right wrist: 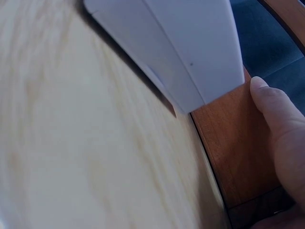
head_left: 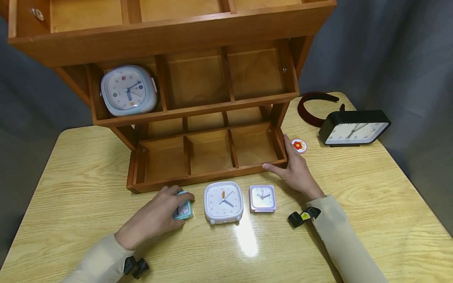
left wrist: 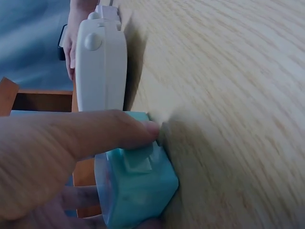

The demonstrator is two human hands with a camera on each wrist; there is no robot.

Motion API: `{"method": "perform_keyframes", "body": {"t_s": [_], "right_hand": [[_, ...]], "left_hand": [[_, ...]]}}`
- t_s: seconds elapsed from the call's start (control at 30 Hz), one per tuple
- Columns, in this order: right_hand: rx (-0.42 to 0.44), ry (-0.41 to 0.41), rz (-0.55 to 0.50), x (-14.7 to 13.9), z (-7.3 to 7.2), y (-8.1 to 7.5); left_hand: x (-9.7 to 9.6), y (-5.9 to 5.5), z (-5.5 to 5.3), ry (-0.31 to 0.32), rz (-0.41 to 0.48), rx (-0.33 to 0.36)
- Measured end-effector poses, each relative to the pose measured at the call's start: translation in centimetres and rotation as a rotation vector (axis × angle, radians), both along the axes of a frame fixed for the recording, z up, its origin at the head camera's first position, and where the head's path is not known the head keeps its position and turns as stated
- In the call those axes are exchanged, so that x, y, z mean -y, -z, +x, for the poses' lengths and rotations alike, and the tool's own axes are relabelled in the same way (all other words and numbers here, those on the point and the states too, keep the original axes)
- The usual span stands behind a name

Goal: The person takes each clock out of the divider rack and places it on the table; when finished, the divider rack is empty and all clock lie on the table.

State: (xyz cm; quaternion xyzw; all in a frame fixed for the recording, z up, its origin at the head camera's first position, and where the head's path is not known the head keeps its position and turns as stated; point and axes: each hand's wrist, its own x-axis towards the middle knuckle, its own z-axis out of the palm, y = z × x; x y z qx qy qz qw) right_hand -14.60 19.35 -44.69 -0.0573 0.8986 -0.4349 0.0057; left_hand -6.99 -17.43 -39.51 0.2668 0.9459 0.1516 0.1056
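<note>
In the head view my left hand (head_left: 157,210) holds a small teal alarm clock (head_left: 187,214) on the table. The left wrist view has the thumb (left wrist: 119,130) lying across this clock (left wrist: 140,205), with fingers on its far side. My right hand (head_left: 295,173) grips the right front corner of the lowest tray (head_left: 212,175) of a tiered wooden organizer, thumb (right wrist: 274,102) on the front edge. Between the hands stand a larger white alarm clock (head_left: 223,201) and a small lilac clock (head_left: 262,197). A blue-white clock (head_left: 128,90) sits in the middle tier's left compartment.
To the right stands a black rectangular clock (head_left: 355,129), with a dark red headband (head_left: 307,112) behind it. A round flower-printed piece (head_left: 299,146) lies beside the right hand. The organizer's upper tier (head_left: 170,39) overhangs the back. Grey curtain (head_left: 382,51) hangs behind the table.
</note>
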Motion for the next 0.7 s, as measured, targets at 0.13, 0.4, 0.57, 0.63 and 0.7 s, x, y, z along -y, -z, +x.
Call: {"method": "perform_keyframes", "body": {"t_s": [0.13, 0.4, 0.57, 0.63, 0.7], "right_hand": [[0.005, 0.0, -0.002, 0.0, 0.0, 0.0], [0.004, -0.007, -0.005, 0.3, -0.3, 0.0], [-0.002, -0.004, -0.001, 0.3, -0.2, 0.0], [-0.001, -0.003, 0.002, 0.2, -0.1, 0.0], [0.004, 0.004, 0.007, 0.0, 0.1, 0.0]], "left_hand": [[-0.1, 0.2, 0.1, 0.002, -0.01, -0.045], [0.2, 0.4, 0.3, -0.013, -0.023, -0.085], [0.4, 0.0, 0.5, -0.048, -0.035, -0.064], [0.5, -0.4, 0.5, -0.059, -0.028, -0.07], [0.6, -1.2, 0.5, -0.061, -0.019, -0.091]]}}
